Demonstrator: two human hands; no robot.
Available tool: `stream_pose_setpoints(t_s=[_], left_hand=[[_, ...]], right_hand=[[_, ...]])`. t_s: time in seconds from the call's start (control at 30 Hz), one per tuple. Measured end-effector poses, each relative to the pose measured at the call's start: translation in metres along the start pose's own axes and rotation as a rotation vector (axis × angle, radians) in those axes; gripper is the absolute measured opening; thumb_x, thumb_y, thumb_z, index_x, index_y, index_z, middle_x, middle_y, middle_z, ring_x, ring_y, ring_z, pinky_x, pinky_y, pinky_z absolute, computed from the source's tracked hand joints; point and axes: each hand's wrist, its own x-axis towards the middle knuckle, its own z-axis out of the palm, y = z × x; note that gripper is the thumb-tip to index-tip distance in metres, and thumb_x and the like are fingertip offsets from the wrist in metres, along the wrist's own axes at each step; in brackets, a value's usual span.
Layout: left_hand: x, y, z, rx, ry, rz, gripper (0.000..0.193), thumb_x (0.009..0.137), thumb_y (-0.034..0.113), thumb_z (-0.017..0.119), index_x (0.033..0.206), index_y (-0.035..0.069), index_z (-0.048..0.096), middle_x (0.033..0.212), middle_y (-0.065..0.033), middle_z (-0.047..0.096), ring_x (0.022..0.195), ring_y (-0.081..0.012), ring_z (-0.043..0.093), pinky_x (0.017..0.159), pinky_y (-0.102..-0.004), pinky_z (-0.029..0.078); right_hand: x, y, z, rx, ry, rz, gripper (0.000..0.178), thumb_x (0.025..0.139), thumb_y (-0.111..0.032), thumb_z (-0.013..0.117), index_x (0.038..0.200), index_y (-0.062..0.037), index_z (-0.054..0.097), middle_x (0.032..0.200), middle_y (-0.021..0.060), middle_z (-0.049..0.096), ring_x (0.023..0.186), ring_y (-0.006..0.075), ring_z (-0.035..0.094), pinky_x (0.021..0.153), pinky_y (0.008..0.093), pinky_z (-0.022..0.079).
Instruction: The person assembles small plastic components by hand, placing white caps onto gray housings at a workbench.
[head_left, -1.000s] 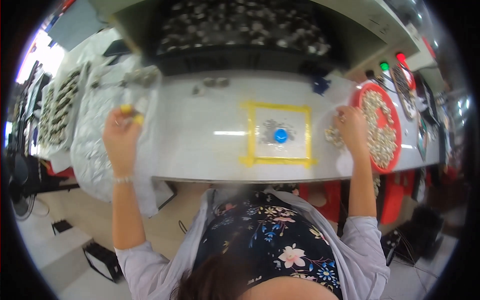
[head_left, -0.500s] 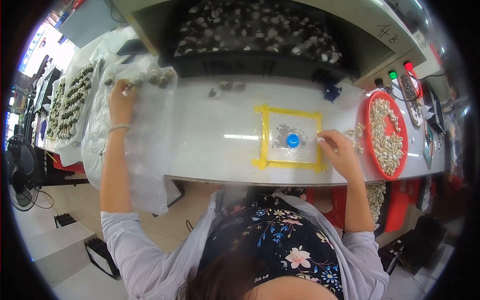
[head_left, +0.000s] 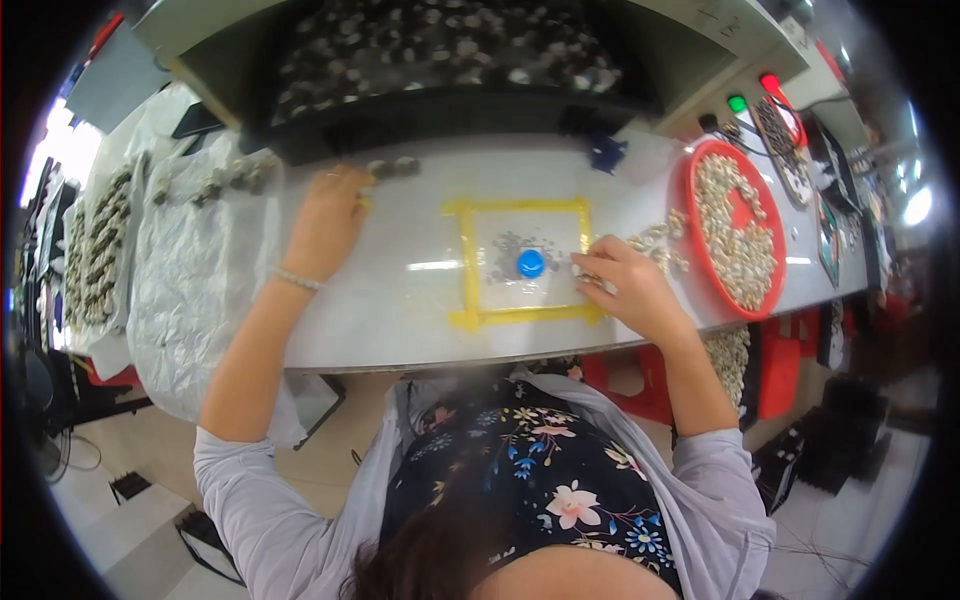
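My left hand (head_left: 328, 222), a beaded bracelet at its wrist, reaches to the back of the white table with its fingers curled together. Its fingertips are at a short row of small dark-and-pale pieces (head_left: 404, 166); what they grip is blurred and mostly hidden. My right hand (head_left: 632, 284) is pinched on a small whitish piece (head_left: 577, 268) at the right side of a yellow tape square (head_left: 468, 262). Within the tape, a round blue cap (head_left: 530, 263) sits among scattered small dark specks (head_left: 508, 244).
A red oval basket (head_left: 697, 225) of cream-coloured pieces stands at the right, with loose ones (head_left: 655, 240) beside it. At the left, clear plastic sheeting (head_left: 205, 275) bears small clusters, beside rows of dark-and-pale pieces (head_left: 100, 250). A black tray (head_left: 440, 122) of pieces sits behind the table.
My left hand has moved right, from the plastic sheeting to the row of pieces at the back. The right hand stays by the tape's right side. The whole view has shifted.
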Motion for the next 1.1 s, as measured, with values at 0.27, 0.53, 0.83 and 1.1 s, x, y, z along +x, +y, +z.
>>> stream_pose_setpoints(t_s=[0.27,0.53,0.83,1.1], left_hand=[[-0.026,0.058,-0.014,-0.74,-0.072,-0.491,0.017,0.079,-0.001,0.056,0.096,-0.001,0.056,0.094,-0.0122,0.058,0.079,-0.0199,0.059,0.067,-0.0303,0.049],[-0.069,0.118,0.017,-1.791,0.04,-0.776,0.019,0.082,0.002,0.059,0.101,-0.001,0.057,0.092,-0.0124,0.061,0.075,-0.0191,0.061,0.063,-0.0288,0.053],[-0.069,0.142,0.035,-1.925,0.006,-0.834,0.027,0.084,0.004,0.058,0.11,-0.001,0.055,0.097,-0.0108,0.061,0.081,-0.0203,0.062,0.073,-0.032,0.054],[-0.069,0.144,0.042,-1.99,0.009,-0.736,0.026,0.083,-0.001,0.057,0.109,-0.001,0.054,0.099,-0.0117,0.061,0.084,-0.0227,0.063,0.078,-0.0355,0.053]], right_hand=[[0.001,0.009,0.004,-0.179,0.076,-0.058,0.026,0.069,-0.003,0.065,0.095,-0.0027,0.064,0.082,0.0106,0.057,0.071,0.0236,0.058,0.061,0.0325,0.048],[0.022,-0.011,0.01,0.174,0.083,-0.053,0.021,0.069,-0.003,0.061,0.089,-0.0034,0.064,0.081,0.0092,0.059,0.067,0.0223,0.06,0.061,0.0288,0.049],[0.039,-0.011,0.018,-0.082,-0.006,-0.22,0.016,0.068,-0.007,0.063,0.084,-0.0058,0.064,0.08,0.0056,0.06,0.066,0.0231,0.058,0.056,0.0331,0.047],[0.037,-0.017,0.015,0.11,0.003,-0.103,0.021,0.069,-0.004,0.063,0.089,-0.0053,0.067,0.081,0.006,0.059,0.067,0.0196,0.058,0.059,0.029,0.046]])
